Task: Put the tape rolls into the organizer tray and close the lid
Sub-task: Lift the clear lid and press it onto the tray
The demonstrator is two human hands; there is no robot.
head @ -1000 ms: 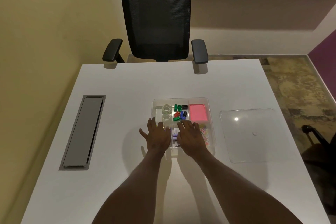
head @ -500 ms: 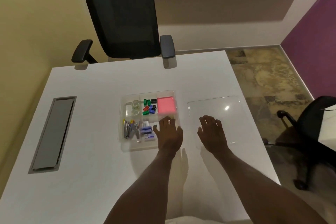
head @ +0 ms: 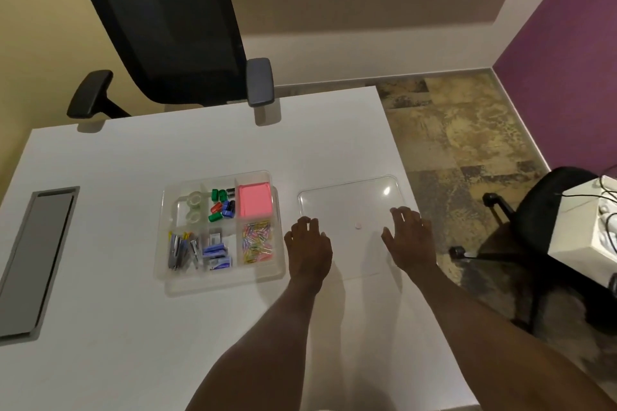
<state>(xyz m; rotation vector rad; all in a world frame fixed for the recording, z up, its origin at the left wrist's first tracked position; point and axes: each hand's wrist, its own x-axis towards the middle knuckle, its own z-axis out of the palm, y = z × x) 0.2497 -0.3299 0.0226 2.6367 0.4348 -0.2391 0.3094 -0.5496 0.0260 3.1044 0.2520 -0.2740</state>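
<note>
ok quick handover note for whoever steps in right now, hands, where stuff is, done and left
Left hand: open, at the lid's left edge, holding nothing.
Right hand: open, fingers spread over the lid's right part, no grip visible.
Tape rolls: both in the organizer tray, far-left compartment.
Lid: flat on the table, right of the tray.
Done: tape is in.
Left: lift the lid, set it on the tray, press shut.
</note>
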